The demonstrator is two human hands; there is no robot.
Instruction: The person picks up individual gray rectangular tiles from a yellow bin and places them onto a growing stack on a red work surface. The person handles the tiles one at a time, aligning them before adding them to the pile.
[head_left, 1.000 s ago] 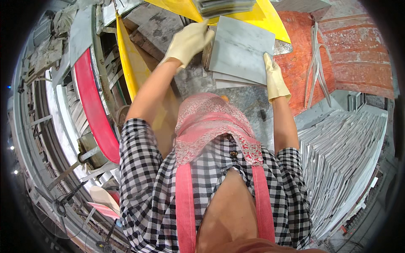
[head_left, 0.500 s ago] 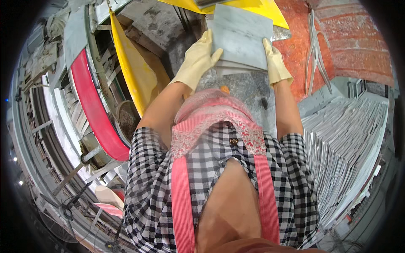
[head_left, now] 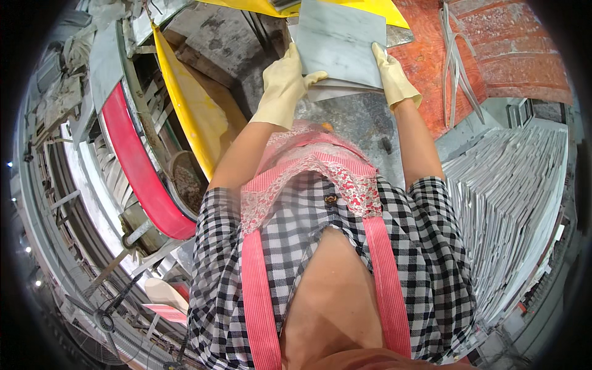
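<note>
Clock: whole view, 12 at top. Tile (head_left: 342, 40), grey w/ dark veins, sits btwn 12 & 1, in the space btwn both gloved hands: at approx 1-2 o'c from L hand (head_left: 283, 89), approx 10-11 o'c from R hand (head_left: 394, 80). Pale tiles (head_left: 333, 92) poke out under its 6 o'c edge, not squared up w/ it.

Grip: L hand spread, fingers together pointing approx 12-1 along the tile's 9 o'c side, thumb out to 3 o'c by the lower edge; can't tell if thumb presses. R hand at the tile's 3 o'c edge, one fingertip at the face near the edge, other fingers hidden, so can't tell if it pinches.

Around, L to R: fan (head_left: 103, 319) at 8, red panel (head_left: 139, 166) at 9, yellow sheet (head_left: 191, 105) at 10, well apart from the tile. Apron (head_left: 308, 160), pink, mid-view, hides part of the grey bench (head_left: 364, 123). 2nd yellow sheet (head_left: 390, 12) at approx 1, partly behind tile. Orange board (head_left: 425, 68) at 1-2, just beside R hand, w/ pale straps (head_left: 450, 68) across it. Stack (head_left: 499, 203) of thin grey pcs at 3, past R forearm. In the way: hands cover bits of the tile's sides; tile hides most of the pale ones.
</note>
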